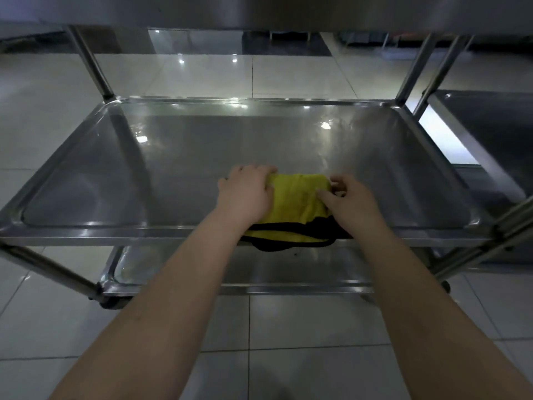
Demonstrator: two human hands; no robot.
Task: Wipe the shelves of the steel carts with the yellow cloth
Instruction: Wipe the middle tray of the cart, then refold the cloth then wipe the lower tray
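Observation:
A folded yellow cloth (297, 197) with a black edge lies at the front of the cart's middle steel shelf (173, 157), its black hem hanging over the front rim. My left hand (246, 194) rests on the cloth's left side, fingers curled over its far edge. My right hand (349, 200) grips the cloth's right side, thumb on top and fingers bent around its far corner. Wet streaks shine on the shelf behind the cloth.
The cart's top shelf (288, 10) overhangs the upper view. A lower shelf (259, 269) shows beneath the front rim. Steel posts (92, 64) stand at the corners. A second steel cart (490, 125) stands close on the right. Glossy tiled floor (288, 327) surrounds them.

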